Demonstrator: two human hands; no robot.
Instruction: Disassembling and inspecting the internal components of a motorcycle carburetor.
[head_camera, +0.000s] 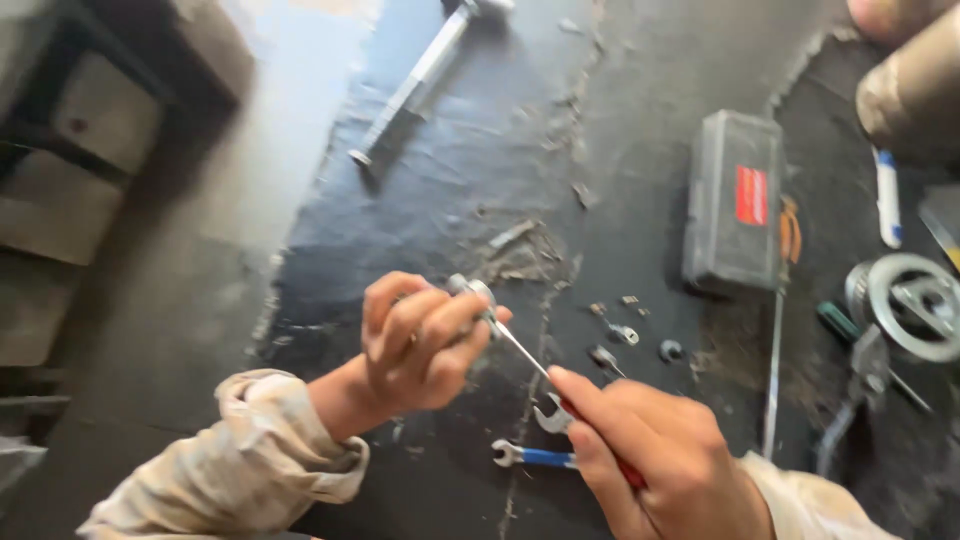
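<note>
Left hand (415, 345) clenched around a small metal part (478, 293); right hand (655, 455) grips a red-handled screwdriver (520, 350), its shaft slanting up-left into that part, blue-handled spanner (530, 457) just below

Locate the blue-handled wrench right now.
In the head view the blue-handled wrench lies flat on the dark floor, low and centre, just left of the right hand and below the left hand.

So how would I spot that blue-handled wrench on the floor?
Find the grey case with the red label on the dark floor. Come down-left to the two hands; the wrench lies flat just below them. Its blue handle is unlike the red-handled tool in the right hand.
</note>
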